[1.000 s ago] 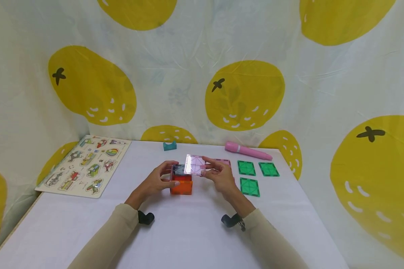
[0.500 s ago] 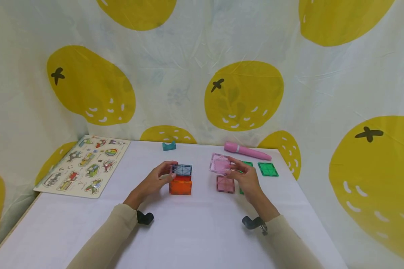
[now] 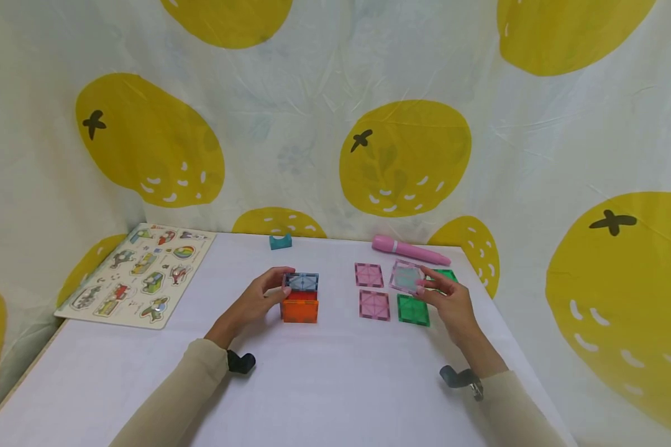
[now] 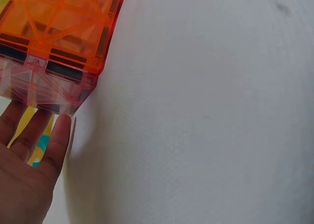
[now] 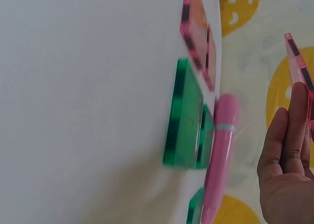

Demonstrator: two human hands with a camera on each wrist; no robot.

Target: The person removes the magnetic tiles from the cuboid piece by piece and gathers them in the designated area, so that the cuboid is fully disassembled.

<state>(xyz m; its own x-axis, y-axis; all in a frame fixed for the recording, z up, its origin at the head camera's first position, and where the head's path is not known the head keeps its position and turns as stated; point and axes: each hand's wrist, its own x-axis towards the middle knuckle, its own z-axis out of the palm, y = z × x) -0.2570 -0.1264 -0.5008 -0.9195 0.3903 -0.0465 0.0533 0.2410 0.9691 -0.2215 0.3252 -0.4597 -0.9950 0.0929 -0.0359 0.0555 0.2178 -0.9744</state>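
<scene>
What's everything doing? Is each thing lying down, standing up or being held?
Held pink tile: lifted in the right fingers
Tile box: standing, left fingers touching its side
Two pink tiles: lying flat on the table
Three green tiles: lying flat
Pink pen: lying on its side
Puzzle board: lying flat
Teal piece: resting, notch up
</scene>
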